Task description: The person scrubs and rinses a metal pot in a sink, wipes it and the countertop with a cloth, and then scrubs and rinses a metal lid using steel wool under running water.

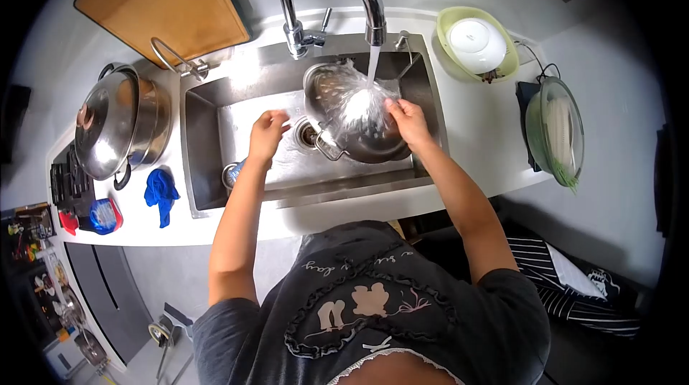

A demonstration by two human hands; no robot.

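A metal pot [373, 149] sits tilted in the sink [237, 109], its side handle [331, 148] towards the left. Water from the tap [375, 30] strikes the inside and sprays out, hiding much of the interior. My right hand [410, 124] grips the pot's right rim. Over the left part of the basin hangs my left hand [268, 134], apart from the pot, its fingers curled together with nothing visible in them. Below that hand, a blue-patterned item [232, 174] is partly hidden by my forearm. The drain [307, 134] shows between the left hand and the pot.
A lidded steamer pot [108, 123] and a blue cloth [162, 195] are left of the sink. A small curved tap [169, 56] stands near a cutting board [165, 5]. To the right are a green basin [445, 26] holding white bowls [476, 42] and a glass dish [538, 127].
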